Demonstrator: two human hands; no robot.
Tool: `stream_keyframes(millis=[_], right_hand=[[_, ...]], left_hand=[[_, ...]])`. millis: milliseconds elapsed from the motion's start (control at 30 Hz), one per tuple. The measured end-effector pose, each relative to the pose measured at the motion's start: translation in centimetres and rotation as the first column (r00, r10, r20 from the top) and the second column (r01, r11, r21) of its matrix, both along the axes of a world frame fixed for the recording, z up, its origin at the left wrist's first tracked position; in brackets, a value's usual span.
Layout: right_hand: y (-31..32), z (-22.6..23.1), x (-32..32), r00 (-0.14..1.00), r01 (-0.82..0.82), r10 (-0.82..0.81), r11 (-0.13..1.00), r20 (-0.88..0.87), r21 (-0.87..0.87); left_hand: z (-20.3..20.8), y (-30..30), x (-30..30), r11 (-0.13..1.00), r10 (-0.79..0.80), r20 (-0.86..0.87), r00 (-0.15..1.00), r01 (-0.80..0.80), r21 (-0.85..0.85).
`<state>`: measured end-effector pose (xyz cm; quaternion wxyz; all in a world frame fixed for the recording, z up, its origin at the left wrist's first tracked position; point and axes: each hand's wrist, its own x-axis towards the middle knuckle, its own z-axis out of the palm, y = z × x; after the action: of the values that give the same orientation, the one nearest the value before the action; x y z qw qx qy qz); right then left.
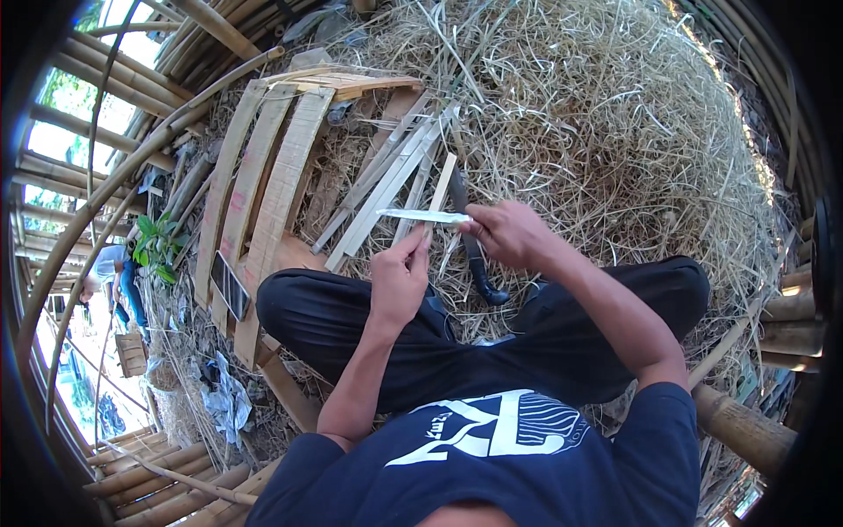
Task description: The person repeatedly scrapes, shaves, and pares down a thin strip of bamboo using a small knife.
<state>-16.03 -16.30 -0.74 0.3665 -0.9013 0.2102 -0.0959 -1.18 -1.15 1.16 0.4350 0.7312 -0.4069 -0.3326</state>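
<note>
My right hand (514, 233) is closed round the handle end of a knife. The knife's pale, shiny blade (417, 214) points left and lies level in front of me. Pinched in the fingers of my left hand (400, 277) is a thin wooden strip (445, 179), slanting up and away. The blade crosses the strip just above my left fingertips; whether they touch I cannot tell. Below my right hand, between my crossed legs, a long dark tool with a curved black end (493, 296) rests on the straw. Several pale split strips (386, 198) lie just beyond my left hand.
A slatted wooden pallet (283, 167) lies at the left, with a phone (230, 285) on its near end. Dry straw (597, 132) is heaped ahead and right. Bamboo poles (745, 426) border both sides. Another person (114, 272) is outside at far left, near a green plant (158, 239).
</note>
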Motion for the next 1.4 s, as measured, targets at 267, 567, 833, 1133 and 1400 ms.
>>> stream_keyframes(millis=[267,567,833,1133,1400], right_hand=[[-11.3,-3.9,-4.8,0.777,0.6,-0.614,0.789,-0.139,-0.133],[-0.1,1.5,-0.1,0.994,0.067,-0.055,0.989,-0.089,0.13],[-2.0,-1.7,-0.7,0.99,-0.011,-0.016,0.981,-0.139,-0.191],[-11.2,-3.6,-3.8,0.735,0.665,-0.675,0.699,-0.065,0.264],[-1.7,2.2,0.8,0.91,0.246,-0.412,0.468,-0.036,0.849]], left_hand=[[0.6,2.8,0.0,0.994,0.11,-0.214,0.971,-0.108,0.023],[0.5,0.1,1.2,0.997,0.074,-0.652,0.754,-0.054,0.05],[0.7,0.2,0.5,0.994,0.099,-0.681,0.726,-0.043,0.098],[1.8,2.3,1.7,0.991,0.129,-0.642,0.756,-0.109,0.071],[8.1,-4.8,3.5,0.909,0.054,-0.348,0.936,-0.19,-0.371]])
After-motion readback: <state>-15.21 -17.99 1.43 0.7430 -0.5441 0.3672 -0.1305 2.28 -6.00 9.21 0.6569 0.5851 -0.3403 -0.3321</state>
